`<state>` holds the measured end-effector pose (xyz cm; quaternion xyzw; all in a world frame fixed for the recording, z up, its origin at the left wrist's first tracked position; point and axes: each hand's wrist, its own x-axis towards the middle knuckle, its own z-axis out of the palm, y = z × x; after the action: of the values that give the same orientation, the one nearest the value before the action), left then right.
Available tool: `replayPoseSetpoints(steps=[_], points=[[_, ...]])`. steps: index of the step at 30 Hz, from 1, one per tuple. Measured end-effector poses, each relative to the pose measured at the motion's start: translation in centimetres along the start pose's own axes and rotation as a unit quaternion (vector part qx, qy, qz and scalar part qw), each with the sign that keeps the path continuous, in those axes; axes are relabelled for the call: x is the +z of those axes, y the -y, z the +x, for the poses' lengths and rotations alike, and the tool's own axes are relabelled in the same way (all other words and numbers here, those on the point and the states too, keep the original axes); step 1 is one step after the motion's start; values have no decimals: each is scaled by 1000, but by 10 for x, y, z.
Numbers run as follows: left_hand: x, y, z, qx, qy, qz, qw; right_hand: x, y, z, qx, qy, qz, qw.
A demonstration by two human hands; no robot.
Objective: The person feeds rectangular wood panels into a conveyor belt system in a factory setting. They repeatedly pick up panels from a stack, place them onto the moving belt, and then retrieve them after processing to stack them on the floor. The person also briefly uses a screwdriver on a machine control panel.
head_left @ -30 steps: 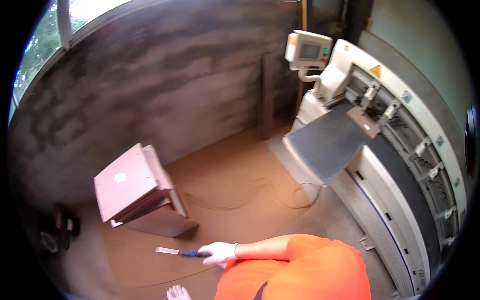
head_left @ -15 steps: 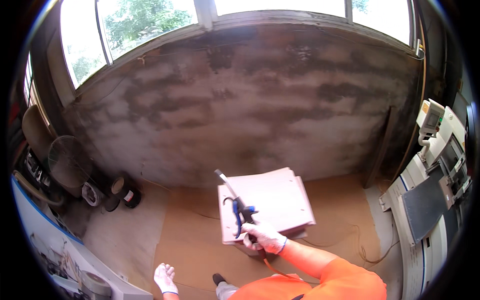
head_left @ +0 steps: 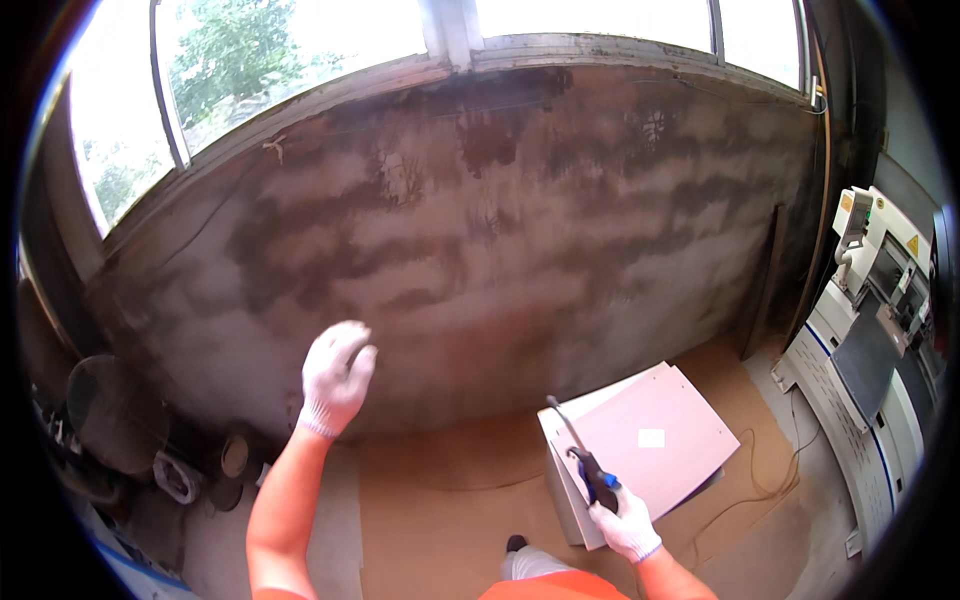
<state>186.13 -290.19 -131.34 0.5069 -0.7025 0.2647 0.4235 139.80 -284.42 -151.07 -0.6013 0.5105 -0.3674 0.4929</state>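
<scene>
My right hand (head_left: 626, 524), in a white knit glove, is wrapped round the handle of a black and blue air blow gun (head_left: 597, 482). Its long thin nozzle points up and left over a stack of flat pinkish boards (head_left: 675, 415). On the top board lies a small white label (head_left: 651, 438). The upper boards sit turned slightly against those below. My left hand (head_left: 338, 380), gloved too, is raised in front of the wall, well away from the stack. Its fingers are bent, the thumb stands off from them, and nothing shows in it.
Brown sheeting (head_left: 440, 520) covers the floor, with a thin hose (head_left: 762, 480) looping across it right of the stack. A white machine (head_left: 850, 400) stands at the right. A round fan (head_left: 118, 412) and buckets (head_left: 234, 458) stand far left. A stained wall (head_left: 480, 260) rises ahead below windows.
My left hand has risen from low beside my body to in front of the wall. The view has shifted, so the stack appears further right. The blow gun remains in my right hand.
</scene>
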Motion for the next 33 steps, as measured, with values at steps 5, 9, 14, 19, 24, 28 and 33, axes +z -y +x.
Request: replayPoseSetpoints(steps=[5,9,14,19,24,28,33], points=[[81,68,150,154,-24,15,988,76,9,4,69,-124,270,953],[125,126,264,245,-53,30,968,114,20,23,156,-11,184,970],[169,218,409,193,-114,132,965,155,50,44,-9,-92,22,996],[207,259,518,149,-64,183,970,200,32,78,50,-245,220,943],[236,271,533,134,-109,207,963,231,68,149,49,-293,270,916],[234,268,530,112,-42,196,973,242,50,192,53,-225,294,928],[207,296,525,196,-9,350,916,237,76,198,58,-197,302,931]])
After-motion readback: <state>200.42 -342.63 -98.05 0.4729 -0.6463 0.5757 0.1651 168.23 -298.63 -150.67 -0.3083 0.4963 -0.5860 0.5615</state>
